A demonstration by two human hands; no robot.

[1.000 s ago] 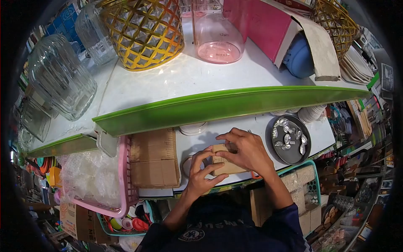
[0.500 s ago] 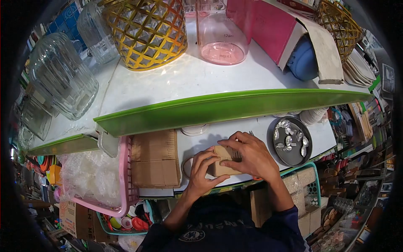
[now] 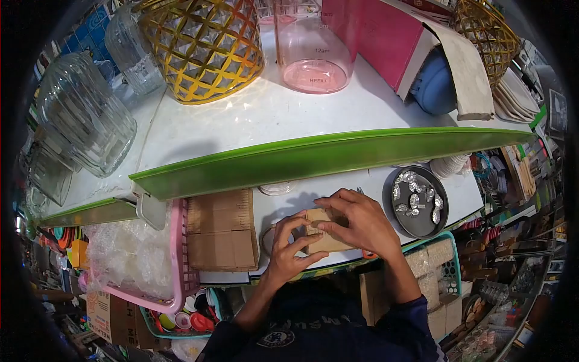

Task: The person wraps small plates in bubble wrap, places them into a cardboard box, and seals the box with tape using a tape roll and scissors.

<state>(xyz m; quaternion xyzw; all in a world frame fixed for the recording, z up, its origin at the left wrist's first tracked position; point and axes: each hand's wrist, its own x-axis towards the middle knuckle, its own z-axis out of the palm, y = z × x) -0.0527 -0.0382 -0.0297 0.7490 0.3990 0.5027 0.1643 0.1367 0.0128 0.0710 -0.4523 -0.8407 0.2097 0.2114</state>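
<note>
A small brown cardboard box (image 3: 330, 242) sits on the white lower shelf in front of me, held between both hands. My left hand (image 3: 292, 252) grips its left side, fingers curled against the edge and thumb pointing right. Across the top and right side lies my right hand (image 3: 367, 224), its thumb and fingers bent onto the cardboard and hiding part of it. A roll of tape (image 3: 266, 242) stands partly behind my left hand. By my right wrist shows a small orange piece (image 3: 368, 254), mostly covered.
Flattened cardboard (image 3: 221, 232) is stacked at left, beside a pink basket (image 3: 177, 259) of bubble wrap. A dark round pan (image 3: 403, 224) with foil pieces lies right. Above runs a green shelf edge (image 3: 338, 151), with glass jars (image 3: 90, 114) and a gold lattice basket (image 3: 205, 54) behind it.
My fingers have shifted slightly on the box: the left fingers are more bent and spread, and the right thumb sits a little higher. The camera view has moved slightly.
</note>
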